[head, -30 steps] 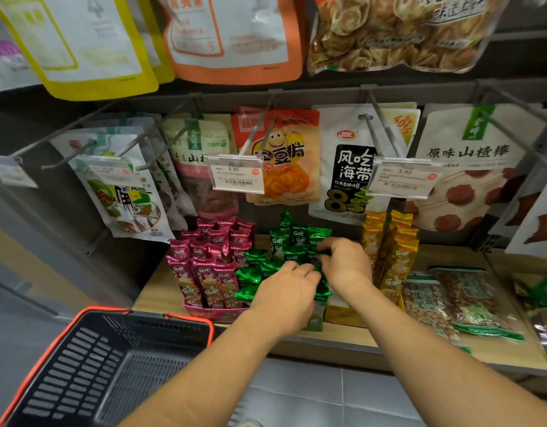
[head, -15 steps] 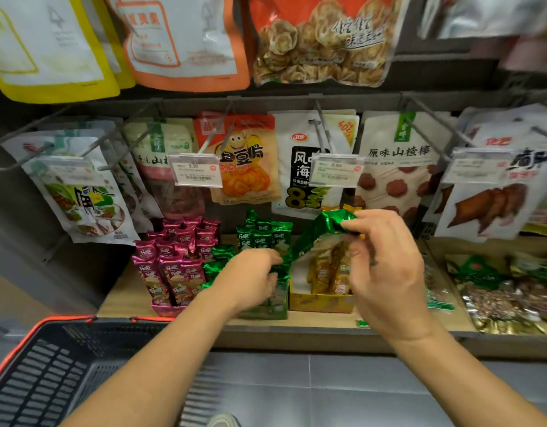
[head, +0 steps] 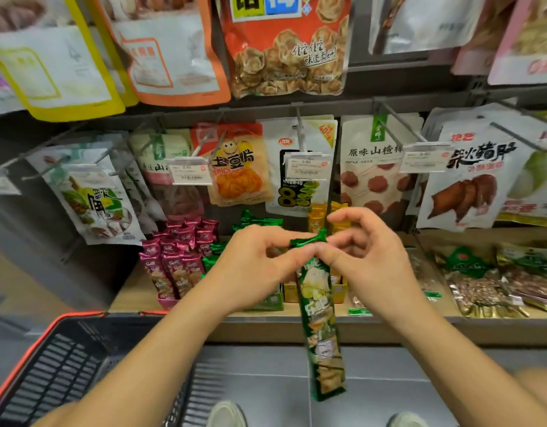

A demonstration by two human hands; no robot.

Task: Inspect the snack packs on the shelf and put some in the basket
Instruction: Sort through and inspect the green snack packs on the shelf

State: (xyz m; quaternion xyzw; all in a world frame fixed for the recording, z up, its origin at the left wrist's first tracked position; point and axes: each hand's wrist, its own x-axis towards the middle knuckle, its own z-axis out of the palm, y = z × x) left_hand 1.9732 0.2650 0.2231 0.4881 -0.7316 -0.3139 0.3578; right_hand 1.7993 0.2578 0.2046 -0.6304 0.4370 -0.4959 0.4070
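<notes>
The green snack pack [head: 323, 328] hangs blurred before the shelf [head: 389, 329] edge, its crimped top pinched by fingertips of the left hand [head: 250, 266] and right hand [head: 371, 263], which hide most green packs [head: 260, 221] behind. The basket [head: 65, 362] is cut off lower left, below the magenta packs [head: 176, 260].

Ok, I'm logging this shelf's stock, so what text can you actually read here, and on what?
"原味山楂": white hanging pack
"SPICY": orange hanging pack
"8" and "40%": black-and-white pack
"5.90": price tag in front of it
Blurred, unreadable: green snack pack
Too small: other price tags
</notes>
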